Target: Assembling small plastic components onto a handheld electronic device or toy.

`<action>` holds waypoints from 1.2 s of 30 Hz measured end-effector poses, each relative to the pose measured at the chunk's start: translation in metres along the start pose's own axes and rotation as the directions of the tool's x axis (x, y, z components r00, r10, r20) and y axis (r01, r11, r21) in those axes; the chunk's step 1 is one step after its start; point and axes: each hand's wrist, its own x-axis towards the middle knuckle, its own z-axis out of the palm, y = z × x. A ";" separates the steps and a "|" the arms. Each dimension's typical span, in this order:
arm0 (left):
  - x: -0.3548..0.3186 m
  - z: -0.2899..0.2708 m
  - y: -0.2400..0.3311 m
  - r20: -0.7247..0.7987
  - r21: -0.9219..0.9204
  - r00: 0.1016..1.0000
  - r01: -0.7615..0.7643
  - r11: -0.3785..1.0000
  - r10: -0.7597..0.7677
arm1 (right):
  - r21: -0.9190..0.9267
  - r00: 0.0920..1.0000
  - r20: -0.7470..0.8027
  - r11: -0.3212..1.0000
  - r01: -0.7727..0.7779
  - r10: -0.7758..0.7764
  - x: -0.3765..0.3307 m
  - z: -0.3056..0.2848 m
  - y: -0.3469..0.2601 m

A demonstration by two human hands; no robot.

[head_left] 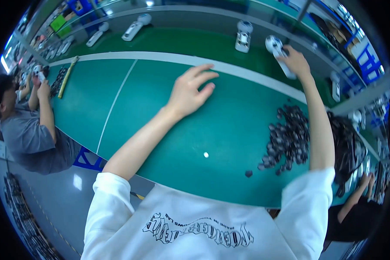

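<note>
Reaching far across the green table [160, 108], the right hand [295, 61] has its fingers wrapped around a white handheld device [278, 52] with a round head, which lies on the darker green belt [195, 43] just past the table's pale edge strip; the round head sticks out to the left of the closed grip and the slim body runs under the palm toward the wrist. Left of that grip, another white device [243, 36] sits upright on the same belt, close by but apart. Below the right forearm, back toward the body, a heap of small dark parts [288, 138] spreads over the table. The left hand [190, 90] rests flat on the bare table well to the left of the grip, fingers spread and holding nothing. Farther left along the belt lies a third white device [135, 27], and a seated person in grey [28, 130] works at the table's far left end.
</note>
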 end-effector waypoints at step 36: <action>0.032 -0.025 0.096 0.557 0.497 0.751 0.041 0.867 -0.355 | 0.063 0.866 0.169 0.882 0.468 -0.471 -0.266 -0.052 -0.040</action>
